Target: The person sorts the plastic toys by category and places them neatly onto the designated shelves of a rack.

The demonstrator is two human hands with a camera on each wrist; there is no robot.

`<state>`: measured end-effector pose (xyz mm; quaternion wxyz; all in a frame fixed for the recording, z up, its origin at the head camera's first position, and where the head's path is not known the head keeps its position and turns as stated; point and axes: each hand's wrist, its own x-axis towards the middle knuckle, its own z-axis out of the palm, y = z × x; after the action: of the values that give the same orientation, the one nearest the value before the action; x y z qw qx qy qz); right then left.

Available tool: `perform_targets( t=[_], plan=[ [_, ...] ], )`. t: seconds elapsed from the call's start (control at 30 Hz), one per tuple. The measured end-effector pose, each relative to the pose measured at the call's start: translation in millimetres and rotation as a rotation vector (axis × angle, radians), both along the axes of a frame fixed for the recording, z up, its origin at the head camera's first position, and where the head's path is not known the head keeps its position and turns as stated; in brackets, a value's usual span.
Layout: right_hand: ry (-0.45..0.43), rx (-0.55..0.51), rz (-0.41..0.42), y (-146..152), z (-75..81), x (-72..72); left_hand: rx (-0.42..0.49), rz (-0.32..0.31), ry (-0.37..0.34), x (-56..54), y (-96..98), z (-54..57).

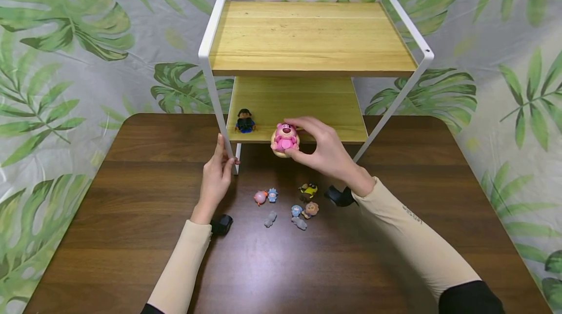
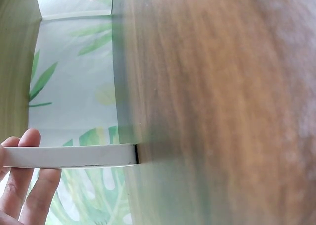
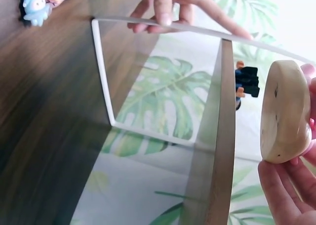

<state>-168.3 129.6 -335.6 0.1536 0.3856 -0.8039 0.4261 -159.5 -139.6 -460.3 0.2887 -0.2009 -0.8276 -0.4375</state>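
Note:
My right hand (image 1: 325,150) pinches a pink bear figure (image 1: 285,142) between thumb and fingers, just in front of the lower shelf's front edge. The bear sits in a cream base (image 3: 284,111), whose underside faces the right wrist camera. My left hand (image 1: 214,182) grips the white front left leg (image 2: 74,156) of a two-tier rack, fingers on both sides of it. On the lower shelf (image 1: 298,104), near its left front corner, is a dark-capped toy figure (image 1: 245,121) with blue and black parts.
Several small figures lie on the brown table (image 1: 145,216) before the rack, among them a pink one (image 1: 260,198), a yellow and dark one (image 1: 308,190) and a grey one (image 1: 270,219). The bare upper shelf (image 1: 307,36) overhangs the lower one. Leaf-patterned cloth (image 1: 66,11) hangs behind.

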Motion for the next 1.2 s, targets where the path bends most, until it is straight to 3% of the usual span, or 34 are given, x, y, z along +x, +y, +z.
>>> perform_targets(
  t=[0.57,0.97,1.2],
  plan=[
    [-0.038,-0.010,0.032,-3,9.7,-21.1,0.012,-0.015,0.009,-1.8,-0.6,-1.5],
    [-0.064,0.012,-0.001,-9,8.7,-33.2,0.013,-0.018,0.014,-2.5,-0.7,-1.6],
    [-0.125,0.031,-0.029,-13,9.1,-38.0,0.015,-0.012,0.006,-1.7,-0.4,-1.8]
  ],
)
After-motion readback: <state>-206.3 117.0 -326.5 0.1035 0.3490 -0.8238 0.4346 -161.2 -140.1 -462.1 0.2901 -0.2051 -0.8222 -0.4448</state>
